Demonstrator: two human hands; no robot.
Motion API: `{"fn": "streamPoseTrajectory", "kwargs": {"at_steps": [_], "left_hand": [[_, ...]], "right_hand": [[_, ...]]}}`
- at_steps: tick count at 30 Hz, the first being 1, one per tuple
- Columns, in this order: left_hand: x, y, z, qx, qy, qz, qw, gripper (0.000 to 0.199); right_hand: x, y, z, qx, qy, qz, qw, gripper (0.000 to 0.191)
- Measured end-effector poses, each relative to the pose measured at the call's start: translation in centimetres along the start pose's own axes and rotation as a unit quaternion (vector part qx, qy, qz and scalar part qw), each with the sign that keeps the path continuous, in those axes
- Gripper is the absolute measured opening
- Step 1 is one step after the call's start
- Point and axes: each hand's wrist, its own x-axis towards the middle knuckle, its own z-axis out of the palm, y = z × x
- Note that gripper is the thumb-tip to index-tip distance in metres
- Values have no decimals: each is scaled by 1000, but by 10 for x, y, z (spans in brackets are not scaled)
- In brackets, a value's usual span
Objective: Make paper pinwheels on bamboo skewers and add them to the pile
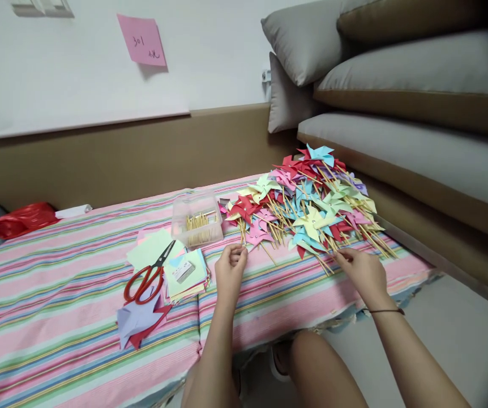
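Observation:
A big heap of coloured paper pinwheels (307,198) on wooden sticks lies on the striped cloth (57,294) at the right. My left hand (230,271) rests on the cloth just in front of the heap's left end, fingers curled near a pink pinwheel (256,233). Whether it grips a stick I cannot tell. My right hand (365,272) is at the heap's near right edge, its fingertips touching stick ends (326,263).
A clear plastic box (196,218) with sticks stands left of the heap. Red-handled scissors (148,275) lie on a stack of coloured paper squares (184,275). Folded purple and red paper (136,320) is nearer. A red bag (21,220) sits far left. Sofa cushions (397,85) rise at right.

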Motion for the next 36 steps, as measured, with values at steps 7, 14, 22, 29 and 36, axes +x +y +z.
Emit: {"fn": "streamPoseTrajectory", "kwargs": {"at_steps": [7, 14, 22, 29, 36], "left_hand": [[0, 1, -7, -6, 21, 7, 1000, 25], [-2, 3, -13, -1, 42, 16, 999, 24], [-1, 1, -35, -2, 82, 19, 996, 25], [3, 4, -58, -22, 149, 10, 989, 27], [5, 4, -64, -33, 167, 11, 985, 25]], "right_hand": [[-1, 1, -5, 11, 17, 6, 1000, 40], [-48, 3, -15, 39, 27, 54, 997, 39], [-34, 9, 12, -5, 123, -67, 990, 41], [-7, 24, 31, -35, 37, -15, 999, 34], [-9, 14, 15, -36, 9, -19, 999, 35]]}}
